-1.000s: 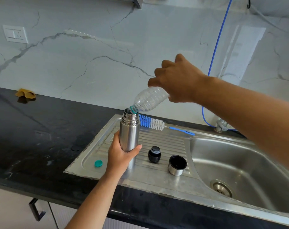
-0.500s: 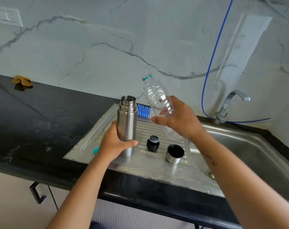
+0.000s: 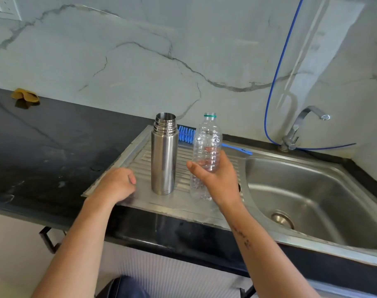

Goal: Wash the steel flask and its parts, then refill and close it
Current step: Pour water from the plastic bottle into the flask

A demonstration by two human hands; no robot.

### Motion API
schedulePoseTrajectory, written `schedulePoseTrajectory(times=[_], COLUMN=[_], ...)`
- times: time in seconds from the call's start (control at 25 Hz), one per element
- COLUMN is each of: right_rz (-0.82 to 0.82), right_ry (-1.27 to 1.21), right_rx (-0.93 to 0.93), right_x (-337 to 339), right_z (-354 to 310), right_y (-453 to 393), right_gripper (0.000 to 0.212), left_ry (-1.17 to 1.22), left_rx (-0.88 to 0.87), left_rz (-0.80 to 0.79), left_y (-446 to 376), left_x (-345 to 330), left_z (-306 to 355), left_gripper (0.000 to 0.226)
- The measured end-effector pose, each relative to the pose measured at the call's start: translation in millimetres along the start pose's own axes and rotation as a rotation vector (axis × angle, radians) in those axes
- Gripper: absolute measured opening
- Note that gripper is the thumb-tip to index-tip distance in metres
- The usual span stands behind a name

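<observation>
Gripping the empty plastic bottle (image 3: 207, 147) in our right hand (image 3: 217, 179), we see the upright flask (image 3: 164, 162) between hands, our loosely curled, empty left hand (image 3: 118, 183) just beside it.

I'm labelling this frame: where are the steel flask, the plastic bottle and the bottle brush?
steel flask (image 3: 163, 162), head view, middle of its body.
plastic bottle (image 3: 207, 136), head view, upper ribbed body above the fingers.
bottle brush (image 3: 186, 134), head view, blue bristles behind the flask.
</observation>
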State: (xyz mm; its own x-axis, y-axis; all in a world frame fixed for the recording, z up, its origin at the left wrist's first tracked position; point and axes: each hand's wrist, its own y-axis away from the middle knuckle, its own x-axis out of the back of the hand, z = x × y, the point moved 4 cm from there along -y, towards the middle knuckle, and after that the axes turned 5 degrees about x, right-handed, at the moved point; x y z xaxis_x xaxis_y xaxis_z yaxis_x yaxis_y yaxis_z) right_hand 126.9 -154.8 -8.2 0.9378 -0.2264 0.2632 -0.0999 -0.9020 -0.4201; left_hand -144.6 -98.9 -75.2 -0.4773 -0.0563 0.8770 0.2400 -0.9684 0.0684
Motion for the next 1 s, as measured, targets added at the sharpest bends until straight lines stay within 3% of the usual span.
schedulePoseTrajectory(times=[0.12,0.4,0.48,0.6,0.72,0.84,1.0], right_rz=[0.004,-0.018,-0.015,-0.017,-0.012,-0.002,-0.003], right_ry=[-0.009,-0.016,-0.009,0.004,-0.008,-0.014,0.012], right_rx=[0.000,0.011,0.025,0.035,0.043,0.054,0.091], right_x=[-2,-4,-5,-5,-6,-7,-5], right_z=[6,7,5,7,7,5,1], right_y=[3,8,9,12,15,18,20], right_gripper=[0.046,0.050,0.048,0.048,0.048,0.048,0.050], left_ry=[0.013,0.123,0.249,0.656,1.018,1.088,1.110], left_rx=[0.018,0.087,0.017,-0.112,-0.350,-0.570,-0.609], left_rz=[0.035,0.090,0.221,0.405,0.385,0.360,0.419], left_y=[6,13,26,61,88,96,93], left_x=[1,9,25,64,88,89,85], left_z=[2,3,12,38,84,136,176], left_gripper=[0.010,0.019,0.021,0.019,0.004,0.018,0.018])
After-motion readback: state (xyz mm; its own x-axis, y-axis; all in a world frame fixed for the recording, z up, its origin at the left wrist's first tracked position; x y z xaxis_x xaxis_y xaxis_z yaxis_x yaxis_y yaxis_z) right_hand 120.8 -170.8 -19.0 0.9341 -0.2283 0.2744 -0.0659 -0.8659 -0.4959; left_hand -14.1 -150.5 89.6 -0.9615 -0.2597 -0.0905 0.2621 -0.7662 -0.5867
